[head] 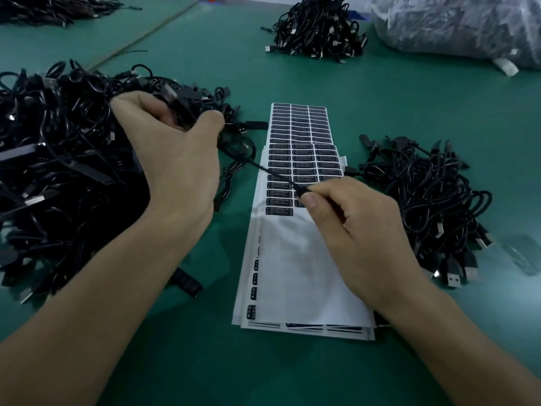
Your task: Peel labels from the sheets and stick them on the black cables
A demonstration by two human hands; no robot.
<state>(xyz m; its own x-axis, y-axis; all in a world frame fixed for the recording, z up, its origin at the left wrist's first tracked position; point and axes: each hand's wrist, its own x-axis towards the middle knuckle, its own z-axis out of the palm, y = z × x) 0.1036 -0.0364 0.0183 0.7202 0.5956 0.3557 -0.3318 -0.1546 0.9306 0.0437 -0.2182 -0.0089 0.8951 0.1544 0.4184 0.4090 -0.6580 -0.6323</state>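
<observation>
Head view: your left hand [172, 159] is on the big cable pile [58, 159] at the left. Its grip is curled round a clump of cables [187, 98] at the pile's right edge. Your right hand [360, 227] is over the label sheets [295, 259], grip pinching one black cable [263, 168] near its end, thumb against forefinger. That cable runs stretched from the right hand, far and left to the left hand, crossing the sheets. The sheets are stacked mid-table [409, 98]. Black labels [304, 153] fill the far half of the top sheet; the near half is bare white. A smaller cable pile [424, 194] lies just right of the sheets. There's a cable heap [319, 27] far centre and a plastic bag [456, 22] far right.
</observation>
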